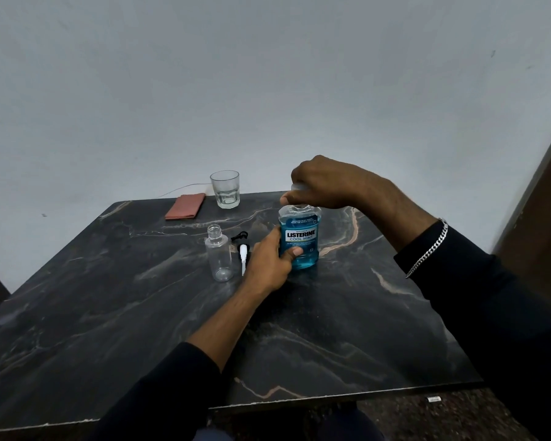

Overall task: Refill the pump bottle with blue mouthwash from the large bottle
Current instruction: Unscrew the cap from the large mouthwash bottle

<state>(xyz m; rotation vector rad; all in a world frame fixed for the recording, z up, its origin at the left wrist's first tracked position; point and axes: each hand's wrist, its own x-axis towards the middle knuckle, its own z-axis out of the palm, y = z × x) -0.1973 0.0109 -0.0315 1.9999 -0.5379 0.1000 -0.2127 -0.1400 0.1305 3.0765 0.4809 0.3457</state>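
Note:
The large mouthwash bottle point(300, 237), full of blue liquid with a blue label, stands upright on the dark marble table point(204, 329). My left hand point(268, 262) grips its lower body from the left. My right hand point(322, 183) is closed over its top; a bit of the clear cap point(296, 187) shows under the fingers, slightly above the neck. Left of my left hand stands the empty clear pump bottle point(219, 253), upright with its mouth uncovered. Its pump head point(243, 249), black with a white tube, lies on the table between the two bottles.
A clear drinking glass point(225, 189) stands near the table's far edge. A folded pink cloth point(185, 206) lies to its left. A thin cable runs along the wall behind them. The table's front edge is close to my body.

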